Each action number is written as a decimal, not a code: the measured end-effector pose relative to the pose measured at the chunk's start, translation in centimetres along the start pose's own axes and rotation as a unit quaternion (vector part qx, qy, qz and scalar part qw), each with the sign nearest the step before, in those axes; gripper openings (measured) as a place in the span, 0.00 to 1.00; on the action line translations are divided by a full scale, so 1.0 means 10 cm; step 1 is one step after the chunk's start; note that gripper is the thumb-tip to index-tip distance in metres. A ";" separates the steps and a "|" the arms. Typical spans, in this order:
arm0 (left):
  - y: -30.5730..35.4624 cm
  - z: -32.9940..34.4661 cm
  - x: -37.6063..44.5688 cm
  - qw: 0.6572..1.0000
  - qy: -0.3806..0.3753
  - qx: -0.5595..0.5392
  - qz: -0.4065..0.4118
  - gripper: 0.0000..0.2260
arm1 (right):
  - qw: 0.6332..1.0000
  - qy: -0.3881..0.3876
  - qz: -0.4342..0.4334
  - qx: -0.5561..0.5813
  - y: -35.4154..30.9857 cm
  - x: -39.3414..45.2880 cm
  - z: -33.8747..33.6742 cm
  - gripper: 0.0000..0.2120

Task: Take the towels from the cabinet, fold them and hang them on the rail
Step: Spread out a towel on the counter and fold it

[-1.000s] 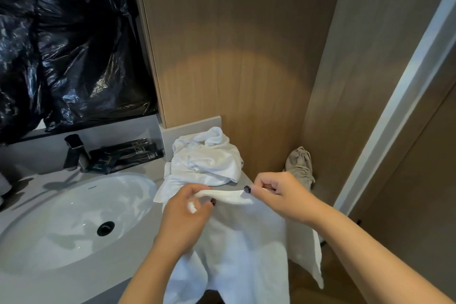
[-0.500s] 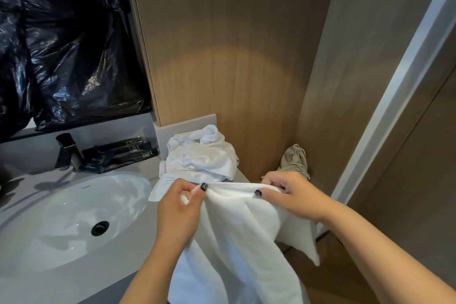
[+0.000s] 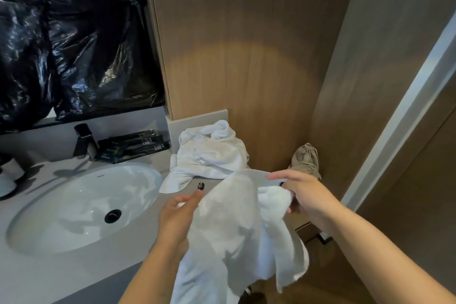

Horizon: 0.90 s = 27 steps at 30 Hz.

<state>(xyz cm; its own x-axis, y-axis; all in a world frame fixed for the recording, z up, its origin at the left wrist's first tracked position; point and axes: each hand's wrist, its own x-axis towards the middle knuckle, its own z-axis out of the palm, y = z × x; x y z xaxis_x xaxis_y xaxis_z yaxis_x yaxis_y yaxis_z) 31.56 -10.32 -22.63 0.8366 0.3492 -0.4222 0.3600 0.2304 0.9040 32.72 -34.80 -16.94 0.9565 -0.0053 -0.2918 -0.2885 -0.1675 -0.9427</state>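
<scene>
Towel (image 3: 237,224) held in the air in front of the person, over the bench (image 3: 81,271) edge, hanging in loose uneven folds below both hands. Left hand (image 3: 177,215) grips its left side, fingers curled into the cloth, one fingertip lifted. Right hand (image 3: 298,195) pinches a bunched top edge, index finger stretched out along the hem. The two hands sit close together with cloth sagging between them.

Just beyond the hands, a second pile of white towels (image 3: 209,153) lies crumpled on the bench against the wood wall, unfolded. Left of the left hand: sink (image 3: 81,207), with a dark faucet (image 3: 85,140) and dark packets (image 3: 133,144) behind it. Past the right hand, a beige cloth bag (image 3: 306,158) in the corner.

Progress, as judged: towels appear to be out of the cabinet already; the cabinet itself is not identifiable here. Folding of the held towel looks barely begun, no clean crease visible. The pile is yet to be folded. No rail in view, nothing hung. Most of the task remains.
</scene>
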 end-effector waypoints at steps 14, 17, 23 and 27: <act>-0.18 0.05 0.07 0.983 -0.105 -0.130 -0.070 0.46 | 0.947 -0.055 -0.206 -0.239 0.15 -0.21 0.43 0.04; -0.09 0.01 -0.02 0.985 -0.111 -0.119 -0.059 0.32 | 0.873 0.050 -0.308 -0.376 0.25 -0.17 0.44 0.04; -0.05 -0.01 -0.06 0.985 -0.158 -0.064 -0.030 0.11 | 0.939 -0.075 -0.284 -0.176 0.25 -0.20 0.45 0.11; 0.05 0.05 -0.16 0.975 -0.215 -0.061 0.002 0.13 | 0.950 -0.119 -0.272 -0.093 0.20 -0.21 0.47 0.03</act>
<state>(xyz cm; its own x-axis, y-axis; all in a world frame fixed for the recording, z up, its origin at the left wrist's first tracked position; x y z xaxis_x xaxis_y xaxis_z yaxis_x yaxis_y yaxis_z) 30.56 -11.22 -21.46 0.9430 -0.0564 -0.3280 0.3267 0.3457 0.8797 29.89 -30.49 -19.01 0.9185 0.3511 0.1821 0.2802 -0.2528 -0.9260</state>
